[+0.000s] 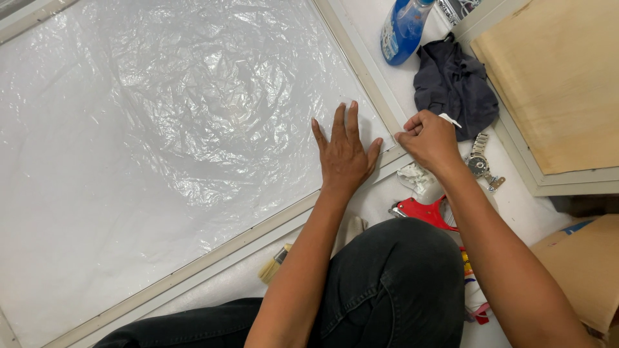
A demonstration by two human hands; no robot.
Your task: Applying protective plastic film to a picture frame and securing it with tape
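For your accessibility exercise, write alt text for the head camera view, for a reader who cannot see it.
A person's left hand presses flat on crinkled white plastic sheeting stretched in a pale frame, while the right hand pinches the sheeting at the frame's corner. Nearby lie a dark cloth, a blue spray bottle, a wristwatch and a red tool.

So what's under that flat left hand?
The left hand presses on crinkled white plastic sheet near the pale frame corner. The sheet is cloudy; whatever lies beneath it cannot be seen.
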